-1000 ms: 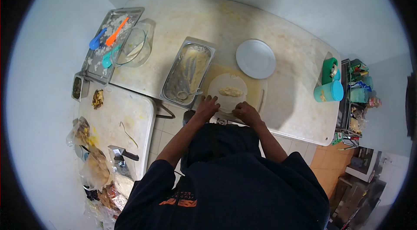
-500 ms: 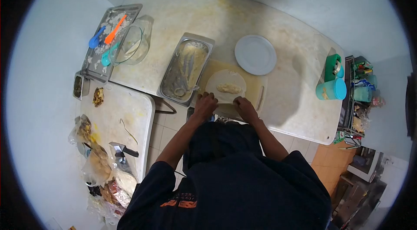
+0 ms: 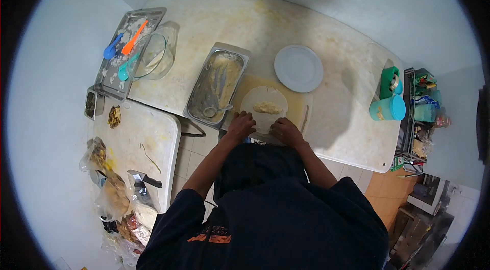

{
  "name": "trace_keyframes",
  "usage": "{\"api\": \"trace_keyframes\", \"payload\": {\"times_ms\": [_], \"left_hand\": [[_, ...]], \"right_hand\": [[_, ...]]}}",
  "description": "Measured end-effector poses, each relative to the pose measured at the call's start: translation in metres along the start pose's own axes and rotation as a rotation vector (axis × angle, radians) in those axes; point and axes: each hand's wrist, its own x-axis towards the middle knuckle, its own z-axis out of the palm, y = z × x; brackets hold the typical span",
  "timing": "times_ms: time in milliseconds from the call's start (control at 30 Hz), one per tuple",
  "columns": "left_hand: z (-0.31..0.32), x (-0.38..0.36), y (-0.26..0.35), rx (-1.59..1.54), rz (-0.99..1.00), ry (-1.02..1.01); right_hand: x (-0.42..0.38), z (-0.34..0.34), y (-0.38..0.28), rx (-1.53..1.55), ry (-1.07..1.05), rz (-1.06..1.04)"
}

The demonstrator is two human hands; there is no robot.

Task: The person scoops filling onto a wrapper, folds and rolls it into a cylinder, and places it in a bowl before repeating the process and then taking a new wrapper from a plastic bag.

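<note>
A pale flour tortilla [image 3: 278,98] lies on a cream cutting board [image 3: 300,100], with a mound of creamy filling [image 3: 267,108] across its middle. At the tortilla's near left edge, my left hand [image 3: 241,126] has its fingers curled over the rim. My right hand [image 3: 286,131] pinches the near right edge with bent fingers. The fingertips and the part of the rim under them are partly hidden. Just left of the board stands a steel pan [image 3: 193,107] smeared with the same creamy mix, a spoon [image 3: 214,111] resting inside it.
A white plate [image 3: 299,68] sits beyond the board. Far left are a glass bowl [image 3: 164,61] and a metal tray [image 3: 121,92] with plastic spoons. A turquoise-lidded container [image 3: 389,109] stands right. On the lower left table lies a black-handled knife [image 3: 152,182] near plastic bags [image 3: 113,196].
My right hand has shifted slightly left and nearer to me along the tortilla's near edge. My left hand stays almost in place. The whole view has moved a little.
</note>
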Motion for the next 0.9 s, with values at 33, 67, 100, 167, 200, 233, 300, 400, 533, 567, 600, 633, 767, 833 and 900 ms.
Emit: {"api": "trace_keyframes", "payload": {"times_ms": [33, 67, 100, 167, 200, 233, 300, 400, 533, 567, 600, 633, 767, 833, 900], "left_hand": [[-0.001, 0.0, 0.0, -0.02, 0.002, 0.011], [0.0, -0.001, -0.001, -0.04, 0.004, 0.023], [0.004, -0.001, -0.002, -0.1, -0.072, 0.064], [0.008, -0.001, -0.002, -0.219, -0.225, 0.148], [0.009, -0.002, 0.0, -0.262, -0.324, 0.17], [0.01, -0.003, 0.004, -0.305, -0.426, 0.193], [0.008, -0.004, 0.012, -0.358, -0.586, 0.186], [0.014, -0.009, 0.014, -0.388, -0.709, 0.135], [0.014, -0.009, 0.013, -0.413, -0.786, 0.146], [0.009, -0.007, 0.016, -0.419, -0.818, 0.137], [0.005, -0.007, 0.019, -0.434, -0.839, 0.167], [0.002, -0.007, 0.023, -0.45, -0.859, 0.196], [0.01, -0.005, 0.02, -0.497, -0.954, 0.237], [0.017, -0.007, 0.018, -0.518, -0.948, 0.265], [0.017, -0.006, 0.019, -0.546, -0.933, 0.292]], "right_hand": [[0.0, -0.002, 0.0, -0.006, 0.034, 0.029], [0.001, -0.005, 0.0, -0.013, 0.068, 0.058], [0.001, -0.008, 0.0, -0.019, 0.101, 0.087], [0.008, -0.01, 0.01, -0.019, 0.167, 0.172], [0.013, -0.012, 0.016, -0.018, 0.2, 0.214], [0.021, -0.015, 0.022, -0.055, 0.18, 0.166], [0.051, -0.025, 0.03, -0.125, 0.139, 0.062], [0.107, -0.019, 0.038, -0.259, 0.024, -0.125], [0.159, -0.007, 0.029, -0.407, -0.183, -0.254], [0.168, -0.002, 0.026, -0.428, -0.262, -0.255], [0.173, 0.001, 0.023, -0.449, -0.342, -0.255], [0.176, 0.003, 0.021, -0.45, -0.352, -0.249], [0.177, 0.007, 0.022, -0.451, -0.399, -0.203], [0.176, 0.006, 0.023, -0.441, -0.408, -0.194], [0.175, 0.003, 0.023, -0.425, -0.392, -0.209]]}}
